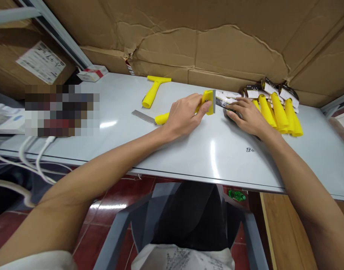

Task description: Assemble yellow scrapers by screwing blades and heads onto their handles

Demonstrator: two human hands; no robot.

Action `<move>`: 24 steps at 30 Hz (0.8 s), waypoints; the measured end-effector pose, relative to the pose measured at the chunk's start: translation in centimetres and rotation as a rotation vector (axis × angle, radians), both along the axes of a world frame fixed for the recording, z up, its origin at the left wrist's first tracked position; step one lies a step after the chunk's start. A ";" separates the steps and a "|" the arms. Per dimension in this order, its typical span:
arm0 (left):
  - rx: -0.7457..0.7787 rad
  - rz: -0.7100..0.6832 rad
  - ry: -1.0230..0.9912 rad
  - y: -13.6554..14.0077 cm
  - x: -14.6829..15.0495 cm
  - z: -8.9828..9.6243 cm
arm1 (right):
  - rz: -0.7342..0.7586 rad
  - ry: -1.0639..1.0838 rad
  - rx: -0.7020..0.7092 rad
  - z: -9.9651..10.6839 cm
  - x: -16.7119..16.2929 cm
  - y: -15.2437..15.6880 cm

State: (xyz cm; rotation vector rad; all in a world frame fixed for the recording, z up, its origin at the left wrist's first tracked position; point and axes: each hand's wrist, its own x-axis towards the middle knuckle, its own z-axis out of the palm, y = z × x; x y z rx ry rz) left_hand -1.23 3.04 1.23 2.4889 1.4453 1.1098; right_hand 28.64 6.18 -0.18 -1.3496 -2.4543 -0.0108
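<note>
White worktop (172, 161); near its back edge, toward the right end, yellow-handled tools (280, 116) lie grouped. Farther left, the left hand (184, 114) is closed round a yellow scraper (208, 103); the right hand (246, 116), half-curled, covers a dark object (226, 114), whether gripping I cannot tell.

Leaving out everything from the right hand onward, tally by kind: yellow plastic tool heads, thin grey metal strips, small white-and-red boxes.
Yellow plastic tool heads: 2, one in the left hand, one lying loose
Thin grey metal strips: 2, one on the held head, one beside that hand
Small white-and-red box: 1
Total: 5
</note>
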 end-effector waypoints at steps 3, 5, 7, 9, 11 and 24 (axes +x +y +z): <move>0.035 0.001 0.042 -0.2 0.0 0.1 | -0.023 0.018 0.038 0.0 0.2 0.1; 0.044 -0.001 0.073 -0.4 0.1 0.1 | -0.026 -0.029 -0.008 0.0 0.3 0.2; 0.030 -0.004 0.081 -0.4 0.1 0.0 | -0.022 -0.062 -0.070 0.0 0.2 0.2; 0.004 -0.003 0.070 -0.4 0.1 0.0 | -0.041 -0.060 -0.112 0.2 0.0 0.0; -0.011 0.005 0.061 -0.2 0.1 -0.1 | -0.072 -0.053 -0.125 0.4 -0.2 -0.2; -0.023 0.055 0.194 0.4 -0.3 -0.1 | 0.066 -0.037 -0.074 -0.4 -1.3 -0.5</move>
